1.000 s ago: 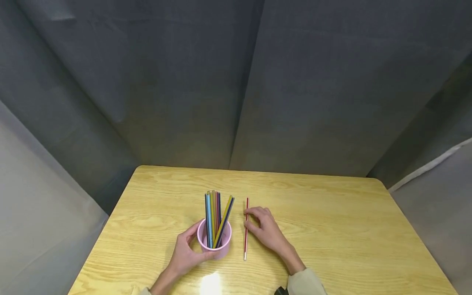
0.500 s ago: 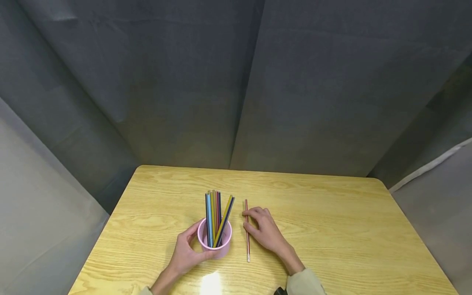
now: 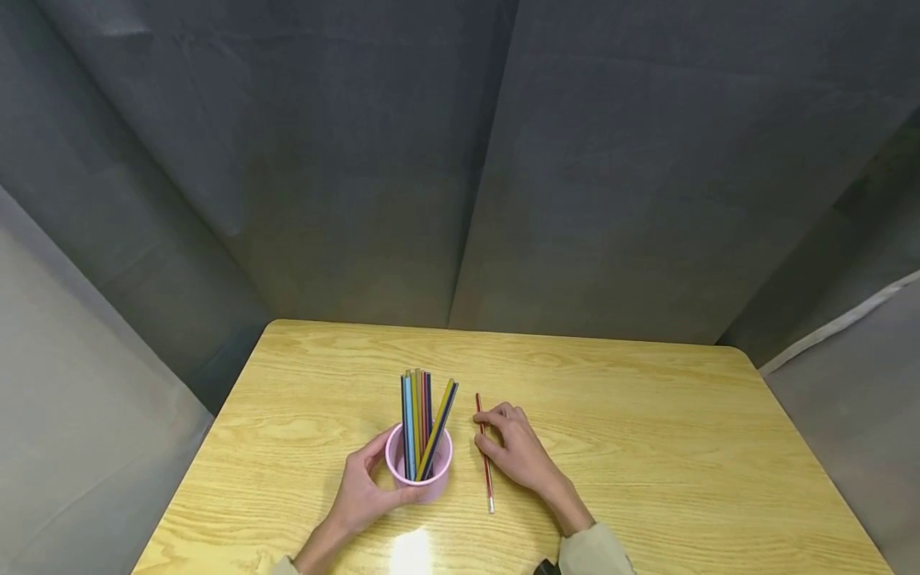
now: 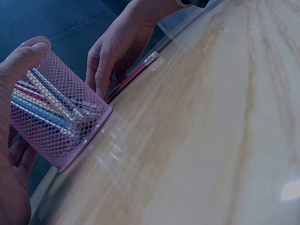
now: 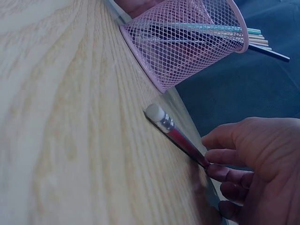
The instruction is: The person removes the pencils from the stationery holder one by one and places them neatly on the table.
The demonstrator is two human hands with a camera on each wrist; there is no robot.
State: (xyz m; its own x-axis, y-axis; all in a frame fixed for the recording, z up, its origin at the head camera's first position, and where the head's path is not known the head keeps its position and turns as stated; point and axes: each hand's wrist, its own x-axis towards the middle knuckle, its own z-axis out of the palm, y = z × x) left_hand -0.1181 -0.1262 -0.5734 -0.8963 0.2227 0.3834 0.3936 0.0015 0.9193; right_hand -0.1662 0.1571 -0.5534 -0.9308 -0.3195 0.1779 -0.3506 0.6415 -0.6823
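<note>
A pink mesh pencil cup (image 3: 434,490) stands upright on the wooden table, several pencils (image 3: 410,415) leaning in it. My left hand (image 3: 358,493) grips its left side, the thumb along the near side and the fingers behind. To the right of the cup a red pencil (image 3: 489,484) lies close along the tabletop, white eraser end toward me. My right hand (image 3: 521,449) holds it near the middle between thumb and curled fingertips. In the right wrist view the eraser (image 5: 155,113) points toward the cup's base, and the fingers hide the pencil's far part.
The light wood table (image 3: 683,431) extends to both sides, its far edge against dark grey curtains (image 3: 345,200). Paler grey cloth (image 3: 79,415) hangs at the left. A bright glare patch (image 3: 410,551) shows near the front.
The red pencil has turned under my right hand: its eraser end swung right and its far end shifted slightly left and nearer me. My left hand and the cup stay put.
</note>
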